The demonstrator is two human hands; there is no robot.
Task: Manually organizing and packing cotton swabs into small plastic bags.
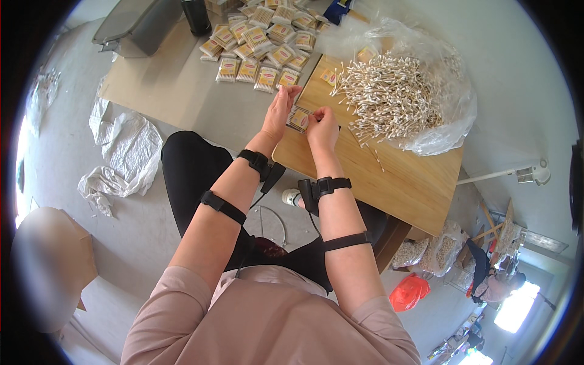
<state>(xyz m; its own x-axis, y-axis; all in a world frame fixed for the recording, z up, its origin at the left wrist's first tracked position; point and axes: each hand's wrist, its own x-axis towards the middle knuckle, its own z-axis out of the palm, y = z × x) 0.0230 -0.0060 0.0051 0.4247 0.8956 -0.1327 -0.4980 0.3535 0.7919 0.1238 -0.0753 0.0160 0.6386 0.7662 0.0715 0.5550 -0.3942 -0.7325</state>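
A small clear packet of cotton swabs point(298, 118) with a yellow label lies between my hands at the wooden table's near left corner. My left hand point(281, 112) is beside its left edge, the fingers stretched out and the palm against or very close to it. With bent fingers, my right hand point(322, 129) pinches the packet's right side. Just right of my hands, a large heap of loose cotton swabs point(395, 100) spills from a clear plastic bag point(450, 125). A yellow label card point(329, 76) rests beside the heap.
Many filled swab packets point(258, 39) are piled on the grey-brown surface beyond my left hand. A grey plastic bin point(137, 27) and a dark cylinder point(196, 17) stand at the far left. A few stray swabs point(378, 158) lie on the wooden table point(420, 194).
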